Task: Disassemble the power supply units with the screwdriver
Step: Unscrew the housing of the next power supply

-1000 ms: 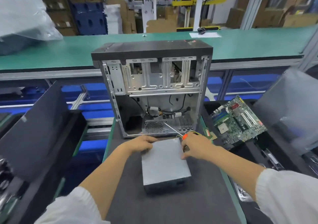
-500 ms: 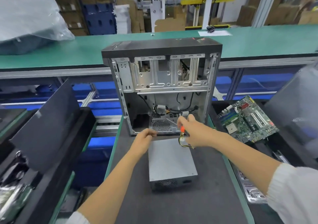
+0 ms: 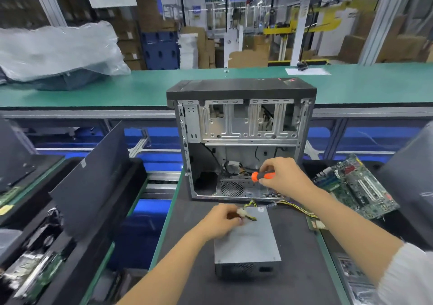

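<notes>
Head camera looks down at my two hands over a dark mat [image 3: 293,281]. My right hand [image 3: 284,178] is up in front of the open computer case [image 3: 241,140], and its fingers are curled around the orange handle of the screwdriver [image 3: 263,176]. The handle sticks out to the left of my hand, and I cannot see the metal tip. My left hand [image 3: 220,222] is lower and closer to me. It pinches a small white plug [image 3: 241,213] with yellow and black wires [image 3: 293,205]. The plug sits right over the far left corner of the gray power supply box [image 3: 247,241]. That box lies flat on the mat, just in front of the case and just right of my left hand. A green circuit board [image 3: 358,187] lies off to the right.
</notes>
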{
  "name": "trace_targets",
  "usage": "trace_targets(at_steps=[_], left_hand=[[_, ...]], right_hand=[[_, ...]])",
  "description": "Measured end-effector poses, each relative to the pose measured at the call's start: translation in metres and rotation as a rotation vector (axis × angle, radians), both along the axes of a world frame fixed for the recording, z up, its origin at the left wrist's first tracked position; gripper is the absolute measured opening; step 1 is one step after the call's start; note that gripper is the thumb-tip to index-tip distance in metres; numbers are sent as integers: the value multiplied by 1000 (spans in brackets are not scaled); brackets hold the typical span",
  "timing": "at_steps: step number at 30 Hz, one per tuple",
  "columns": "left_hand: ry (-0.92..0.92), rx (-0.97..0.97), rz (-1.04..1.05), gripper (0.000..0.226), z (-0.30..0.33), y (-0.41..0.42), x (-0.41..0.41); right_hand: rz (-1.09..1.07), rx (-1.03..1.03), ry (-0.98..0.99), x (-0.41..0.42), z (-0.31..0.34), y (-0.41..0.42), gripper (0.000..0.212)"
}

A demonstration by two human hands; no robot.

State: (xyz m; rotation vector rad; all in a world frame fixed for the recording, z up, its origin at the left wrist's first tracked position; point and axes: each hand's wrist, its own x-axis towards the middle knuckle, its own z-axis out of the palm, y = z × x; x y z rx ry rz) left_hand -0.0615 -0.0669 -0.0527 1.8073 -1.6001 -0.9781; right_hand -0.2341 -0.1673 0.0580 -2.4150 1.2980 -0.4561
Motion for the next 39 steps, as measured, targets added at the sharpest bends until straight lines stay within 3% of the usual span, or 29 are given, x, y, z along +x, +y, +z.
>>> trace_targets(at_steps=[1, 5, 10, 13, 16, 19, 22, 27, 31, 39], left_hand=[[43, 24, -36, 16, 1, -6, -4], [421, 132, -86, 50, 6, -37, -17], [477, 128, 30, 70, 5, -78, -27], [395, 91, 351, 55, -2, -92, -15], [468, 61, 518, 44, -5, -89, 10], [410, 17, 500, 26, -9, -69, 37], [483, -30, 560, 20, -16, -46, 50], [667, -41, 599, 23, -30, -26, 48], [677, -53, 549, 28, -37, -20, 46], [624, -29, 323, 31, -46, -4, 46]], right_hand=[[2, 11, 4, 1, -1, -6, 19], [-6, 62, -29, 4, -4, -23, 14], [-10, 51, -90, 2, -4, -40, 13], [-12, 31, -69, 0, -6, -47, 19], [-10, 47, -74, -4, -9, -50, 18], [8, 89, -79, 0, -12, -51, 15], [14, 136, -121, 12, -13, -48, 27], [22, 138, -273, 38, -9, -36, 37], [53, 110, -341, 58, -6, -26, 31], [93, 95, -294, 78, -7, -17, 29]])
